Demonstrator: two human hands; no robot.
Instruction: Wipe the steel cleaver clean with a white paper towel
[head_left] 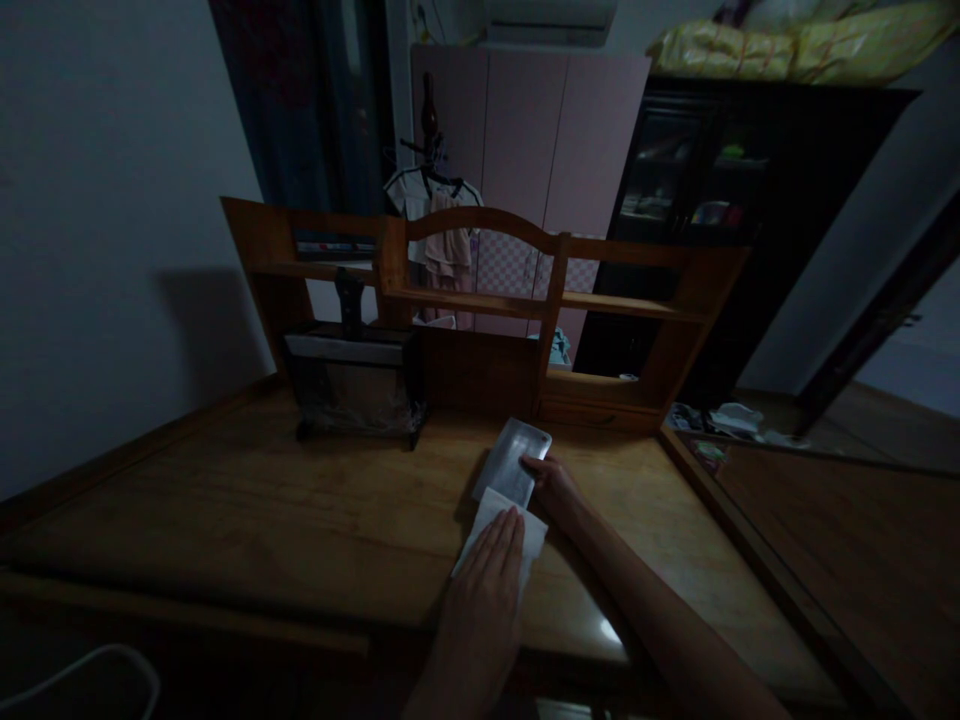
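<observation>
My right hand (pixel 553 487) grips the right edge of a flat, silver-grey rectangular thing with rounded corners, which looks like a tablet (pixel 504 462); my thumb lies on its face. A small dark dot shows near its upper right corner. The tablet is held tilted above the wooden desk. My left hand (pixel 491 560) presses a white tissue (pixel 534 535) with its fingers close together and stretched out. The tissue covers the tablet's lower end, so that part is hidden.
A wooden shelf unit (pixel 480 300) stands along the desk's (pixel 262 500) back. Before it, at left, is a black-framed stand-like thing (pixel 352 385) with an upright dark handle. A raised wooden edge (pixel 750 550) borders the right side. A white cable (pixel 112 650) curves at lower left.
</observation>
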